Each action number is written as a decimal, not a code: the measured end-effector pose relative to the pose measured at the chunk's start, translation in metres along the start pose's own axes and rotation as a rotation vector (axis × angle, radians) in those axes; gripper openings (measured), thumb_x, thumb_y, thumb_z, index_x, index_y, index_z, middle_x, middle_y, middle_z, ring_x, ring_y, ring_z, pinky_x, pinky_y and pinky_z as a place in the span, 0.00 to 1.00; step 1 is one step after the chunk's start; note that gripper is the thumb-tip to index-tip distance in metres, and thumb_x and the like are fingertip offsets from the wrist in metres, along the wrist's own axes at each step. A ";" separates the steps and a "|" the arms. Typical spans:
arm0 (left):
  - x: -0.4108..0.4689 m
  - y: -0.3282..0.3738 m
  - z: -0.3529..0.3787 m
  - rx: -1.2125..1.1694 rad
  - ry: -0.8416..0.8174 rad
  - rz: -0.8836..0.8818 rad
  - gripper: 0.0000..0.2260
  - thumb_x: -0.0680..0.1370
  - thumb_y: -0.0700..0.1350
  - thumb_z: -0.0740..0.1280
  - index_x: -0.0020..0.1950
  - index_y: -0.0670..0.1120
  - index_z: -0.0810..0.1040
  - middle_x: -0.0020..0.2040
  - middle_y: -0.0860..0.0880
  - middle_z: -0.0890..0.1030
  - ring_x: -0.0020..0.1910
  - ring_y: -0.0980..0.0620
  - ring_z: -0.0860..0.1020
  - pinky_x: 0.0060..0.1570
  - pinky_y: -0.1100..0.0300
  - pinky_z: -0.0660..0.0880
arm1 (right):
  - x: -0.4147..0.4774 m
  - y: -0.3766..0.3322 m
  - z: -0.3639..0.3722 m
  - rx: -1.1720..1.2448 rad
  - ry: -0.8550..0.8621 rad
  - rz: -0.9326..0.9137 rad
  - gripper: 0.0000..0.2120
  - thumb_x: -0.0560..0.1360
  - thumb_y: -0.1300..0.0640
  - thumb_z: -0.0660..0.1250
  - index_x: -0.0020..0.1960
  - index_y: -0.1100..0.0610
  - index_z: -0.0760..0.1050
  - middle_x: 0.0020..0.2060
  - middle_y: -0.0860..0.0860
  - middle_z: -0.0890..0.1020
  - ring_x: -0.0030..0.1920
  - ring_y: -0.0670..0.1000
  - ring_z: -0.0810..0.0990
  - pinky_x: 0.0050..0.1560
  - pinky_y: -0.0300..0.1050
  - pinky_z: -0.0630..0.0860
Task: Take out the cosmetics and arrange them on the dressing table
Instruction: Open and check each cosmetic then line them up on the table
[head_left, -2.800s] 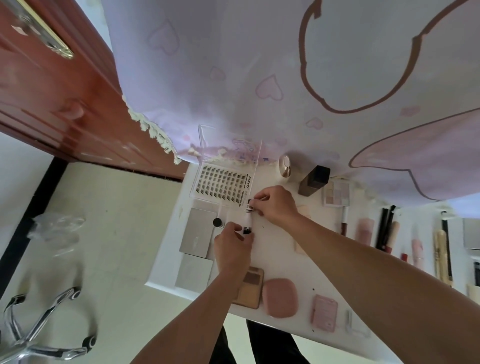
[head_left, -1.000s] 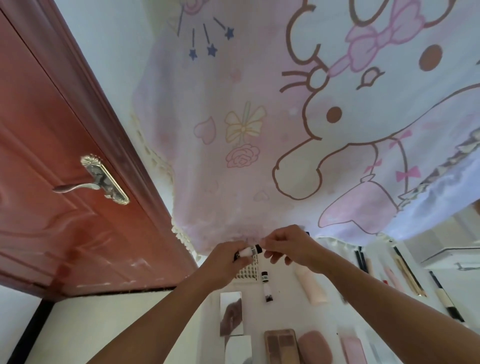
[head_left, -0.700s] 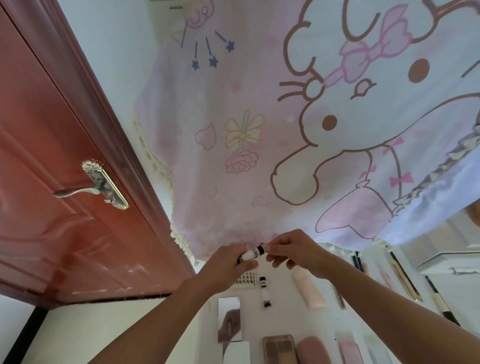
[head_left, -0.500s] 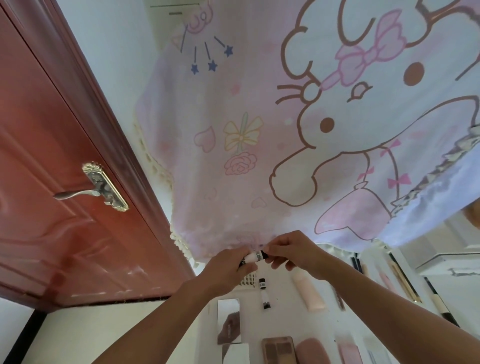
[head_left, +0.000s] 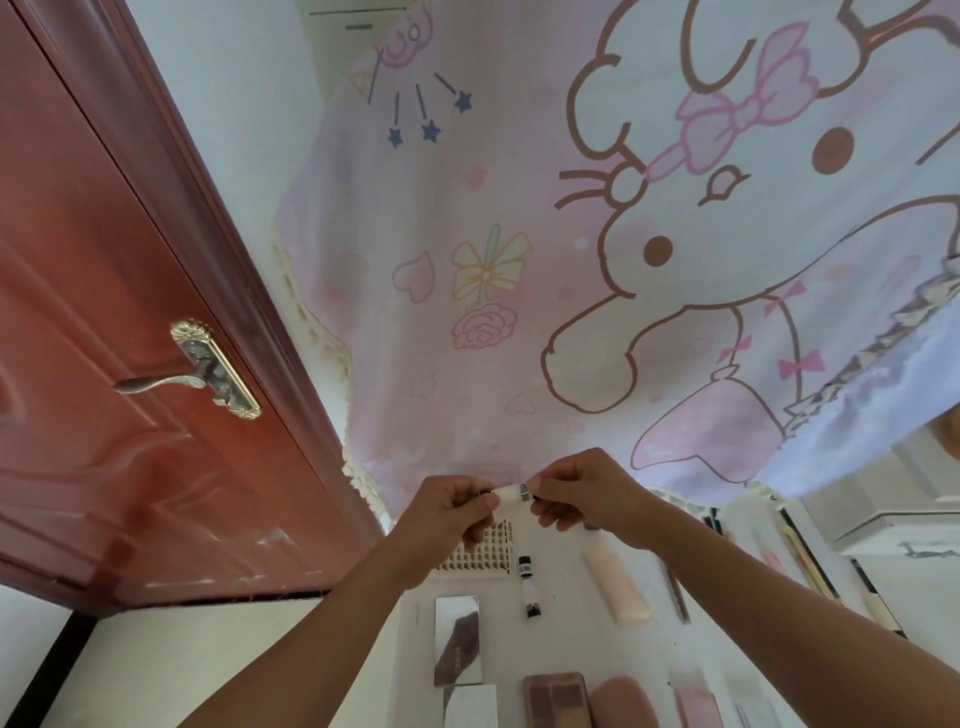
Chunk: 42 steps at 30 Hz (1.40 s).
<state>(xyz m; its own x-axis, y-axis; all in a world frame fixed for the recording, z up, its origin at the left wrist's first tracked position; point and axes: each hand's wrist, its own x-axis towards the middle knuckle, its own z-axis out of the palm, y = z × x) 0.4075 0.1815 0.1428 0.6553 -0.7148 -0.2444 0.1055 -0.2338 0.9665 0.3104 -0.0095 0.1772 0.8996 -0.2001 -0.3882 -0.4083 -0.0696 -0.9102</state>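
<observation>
Both hands hold one small white tube with black ends (head_left: 511, 492) above the white dressing table (head_left: 571, 613). My left hand (head_left: 449, 512) pinches its left end and my right hand (head_left: 582, 493) pinches its right end. Below them on the table lie a second small black-and-white tube (head_left: 529, 586), a lash tray (head_left: 480, 553), a pale pink tube (head_left: 617, 587), a mirrored compact (head_left: 457, 647), a brown palette (head_left: 556, 699) and a pink case (head_left: 623, 701).
A pink cartoon-print cloth (head_left: 597, 260) hangs behind the table. A red-brown door (head_left: 104, 364) with a metal handle (head_left: 197, 374) stands at the left. More slim cosmetics (head_left: 800, 556) lie along the table's right side.
The view has tilted up from the tabletop to the cloth and door. The hands lifted the small tube off the table and now hold it level, slightly higher and more to the right.
</observation>
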 end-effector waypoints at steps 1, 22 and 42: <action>-0.001 0.000 0.001 -0.020 0.001 -0.005 0.07 0.79 0.39 0.66 0.51 0.38 0.82 0.34 0.44 0.78 0.31 0.49 0.73 0.30 0.59 0.71 | 0.000 -0.001 0.000 -0.018 0.012 -0.025 0.05 0.76 0.62 0.70 0.49 0.63 0.83 0.38 0.56 0.86 0.35 0.48 0.83 0.37 0.38 0.79; -0.004 -0.007 0.000 -0.110 0.021 -0.035 0.07 0.79 0.38 0.65 0.53 0.37 0.81 0.35 0.43 0.79 0.30 0.51 0.73 0.29 0.61 0.71 | -0.001 -0.004 0.008 -0.082 -0.023 0.083 0.11 0.80 0.51 0.66 0.51 0.59 0.80 0.40 0.54 0.86 0.38 0.50 0.84 0.35 0.39 0.77; -0.023 -0.034 0.009 -0.124 0.047 -0.170 0.05 0.78 0.39 0.68 0.52 0.39 0.81 0.37 0.44 0.81 0.29 0.52 0.74 0.32 0.60 0.73 | -0.008 0.030 0.021 -0.066 -0.034 0.155 0.07 0.78 0.55 0.68 0.51 0.59 0.79 0.39 0.52 0.86 0.38 0.49 0.84 0.37 0.41 0.77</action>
<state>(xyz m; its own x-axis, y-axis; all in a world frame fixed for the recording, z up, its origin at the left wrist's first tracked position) 0.3819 0.1998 0.1152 0.6540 -0.6398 -0.4036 0.3071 -0.2630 0.9146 0.2943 0.0102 0.1502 0.8294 -0.1806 -0.5286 -0.5506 -0.1044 -0.8282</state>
